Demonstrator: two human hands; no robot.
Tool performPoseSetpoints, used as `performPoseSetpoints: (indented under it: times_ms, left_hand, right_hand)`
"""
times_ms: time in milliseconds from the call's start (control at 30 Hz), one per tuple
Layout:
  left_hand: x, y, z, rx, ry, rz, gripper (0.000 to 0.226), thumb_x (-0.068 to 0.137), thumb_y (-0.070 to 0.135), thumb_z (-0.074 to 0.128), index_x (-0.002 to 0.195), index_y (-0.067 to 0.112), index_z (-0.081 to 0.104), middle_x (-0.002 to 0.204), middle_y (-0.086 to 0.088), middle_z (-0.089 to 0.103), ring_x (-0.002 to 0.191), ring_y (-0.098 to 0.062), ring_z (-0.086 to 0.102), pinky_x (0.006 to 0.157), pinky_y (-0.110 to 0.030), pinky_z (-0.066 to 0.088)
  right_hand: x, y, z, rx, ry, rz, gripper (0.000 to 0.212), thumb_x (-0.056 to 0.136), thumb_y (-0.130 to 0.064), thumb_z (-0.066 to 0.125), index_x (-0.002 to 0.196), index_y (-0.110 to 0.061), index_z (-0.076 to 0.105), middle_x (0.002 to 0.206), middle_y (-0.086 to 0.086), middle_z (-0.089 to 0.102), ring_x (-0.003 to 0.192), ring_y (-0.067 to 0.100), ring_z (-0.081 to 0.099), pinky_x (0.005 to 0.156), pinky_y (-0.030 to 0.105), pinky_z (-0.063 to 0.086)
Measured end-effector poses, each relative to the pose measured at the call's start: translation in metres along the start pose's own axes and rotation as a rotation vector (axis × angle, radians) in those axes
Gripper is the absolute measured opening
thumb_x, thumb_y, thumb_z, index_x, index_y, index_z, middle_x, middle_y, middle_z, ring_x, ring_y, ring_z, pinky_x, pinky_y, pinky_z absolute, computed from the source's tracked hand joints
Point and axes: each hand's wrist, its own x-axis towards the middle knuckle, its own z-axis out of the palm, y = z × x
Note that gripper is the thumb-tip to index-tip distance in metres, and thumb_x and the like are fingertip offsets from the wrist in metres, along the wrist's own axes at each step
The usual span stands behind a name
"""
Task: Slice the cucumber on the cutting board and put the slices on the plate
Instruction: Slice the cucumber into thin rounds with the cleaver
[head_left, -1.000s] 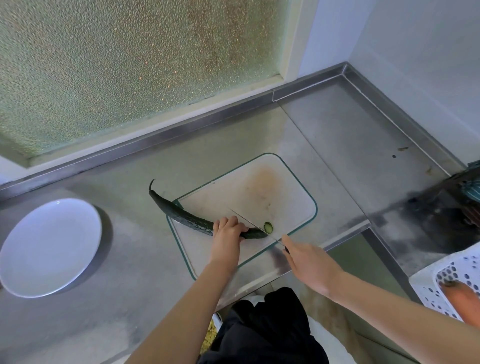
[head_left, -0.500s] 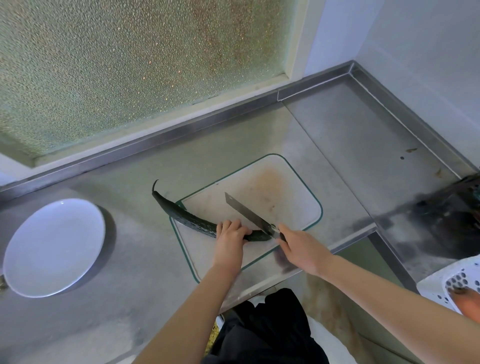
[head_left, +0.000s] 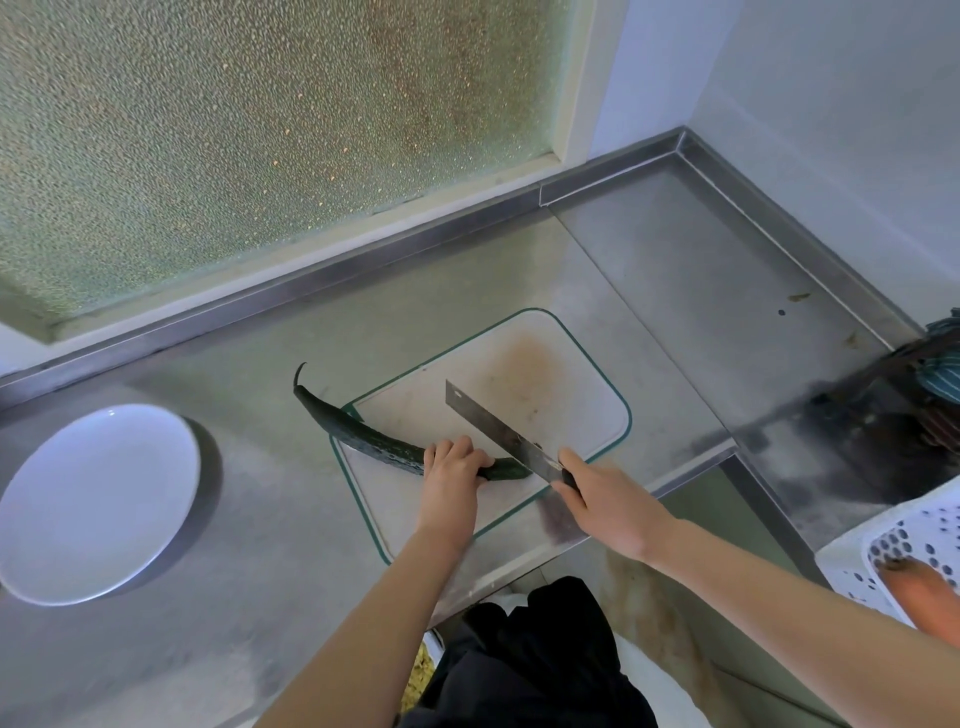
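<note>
Fingers (head_left: 448, 451) of the left hand (head_left: 449, 486) curl over the cucumber (head_left: 363, 441) and press it down on the board (head_left: 571, 410), knuckles bunched close together. The right hand (head_left: 610, 512) has its fingers wrapped tight round the dark handle of the knife (head_left: 498, 434), thumb along the top. From that hand the blade runs toward 10 o'clock and crosses the cucumber's cut end, just right of the left fingers; whether the edge touches it I cannot tell. A small mark near the blade's far end is too small to read. The cucumber lies over the board's 8 o'clock corner, its stem on the table (head_left: 260, 364). The plate (head_left: 93, 504) sits at 9 o'clock, well apart. A white basket (head_left: 914, 540) stands at 4 o'clock.
</note>
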Motion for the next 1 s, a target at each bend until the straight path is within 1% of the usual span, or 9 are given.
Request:
performPoseSetpoints:
  times_ms: [67,133,333,467,600,700,733,833,1000]
  left_hand:
    - [0.0,0.0,0.0,-0.001,0.003,-0.004,0.024,0.064,-0.008,0.071,0.084,0.005,0.069,0.074,-0.01,0.054,0.074,-0.032,0.047,0.071,-0.039,0.038]
    - [0.001,0.0,-0.001,-0.002,0.002,-0.01,0.024,0.067,-0.008,0.069,0.088,0.004,0.069,0.077,-0.011,0.055,0.078,-0.033,0.047,0.075,-0.038,0.036]
    - [0.003,0.001,-0.002,-0.009,-0.004,-0.005,0.024,0.072,-0.006,0.067,0.094,0.004,0.069,0.082,-0.011,0.055,0.083,-0.031,0.045,0.08,-0.037,0.035]
    - [0.002,0.001,-0.002,-0.017,-0.001,-0.001,0.024,0.072,-0.005,0.067,0.094,0.005,0.069,0.084,-0.01,0.057,0.084,-0.031,0.045,0.079,-0.035,0.033]
    - [0.002,0.0,-0.001,-0.023,0.006,-0.008,0.026,0.069,-0.007,0.069,0.092,0.005,0.07,0.088,-0.01,0.06,0.085,-0.031,0.046,0.078,-0.034,0.033]
    - [0.003,-0.001,0.001,-0.023,0.008,-0.012,0.027,0.067,-0.007,0.069,0.091,0.006,0.07,0.089,-0.01,0.061,0.084,-0.032,0.047,0.077,-0.033,0.033]
    - [0.003,-0.002,0.001,-0.025,0.009,-0.014,0.028,0.067,-0.007,0.069,0.091,0.006,0.07,0.089,-0.009,0.061,0.085,-0.032,0.047,0.077,-0.032,0.032]
    - [0.003,-0.002,0.002,-0.029,0.01,-0.017,0.029,0.066,-0.008,0.069,0.091,0.006,0.07,0.092,-0.009,0.062,0.086,-0.032,0.047,0.077,-0.032,0.031]
    - [0.002,-0.002,0.002,-0.03,0.023,-0.011,0.029,0.065,-0.008,0.069,0.089,0.007,0.07,0.092,-0.007,0.062,0.084,-0.032,0.046,0.073,-0.029,0.025]
  right_hand:
    - [-0.003,0.0,0.0,-0.013,-0.006,0.008,0.008,0.101,-0.026,0.035,0.099,-0.019,0.031,0.062,-0.009,0.039,0.05,0.009,0.039,0.048,0.024,0.031]
    - [-0.005,-0.001,0.0,-0.032,-0.014,0.012,0.012,0.102,-0.026,0.034,0.105,-0.014,0.036,0.063,-0.009,0.038,0.05,0.008,0.037,0.047,0.024,0.03]
    - [-0.013,-0.001,-0.001,-0.06,-0.03,0.006,0.01,0.102,-0.025,0.034,0.095,-0.019,0.028,0.062,-0.007,0.037,0.049,0.008,0.035,0.043,0.022,0.026]
    - [-0.015,-0.001,-0.003,-0.148,-0.037,0.0,0.013,0.102,-0.025,0.03,0.103,-0.013,0.036,0.061,-0.008,0.035,0.047,0.008,0.032,0.043,0.023,0.023]
    - [-0.016,-0.003,-0.002,-0.227,-0.053,-0.008,0.019,0.102,-0.022,0.028,0.115,-0.011,0.038,0.072,-0.002,0.048,0.052,0.015,0.038,0.053,0.028,0.031]
    - [-0.017,-0.005,0.0,-0.265,-0.055,-0.008,0.022,0.102,-0.019,0.03,0.122,-0.012,0.035,0.076,-0.001,0.048,0.05,0.011,0.036,0.049,0.027,0.028]
    - [-0.017,-0.006,0.002,-0.276,-0.053,-0.01,0.024,0.102,-0.019,0.03,0.125,-0.012,0.034,0.077,-0.001,0.049,0.051,0.014,0.038,0.049,0.026,0.028]
    - [-0.018,-0.005,0.007,-0.279,-0.054,-0.005,0.032,0.103,-0.021,0.025,0.133,-0.011,0.03,0.086,0.005,0.059,0.066,0.022,0.048,0.06,0.029,0.034]
    - [-0.018,-0.003,0.013,-0.322,-0.036,-0.008,0.033,0.103,-0.02,0.023,0.133,-0.012,0.032,0.094,0.007,0.063,0.071,0.025,0.052,0.061,0.029,0.033]
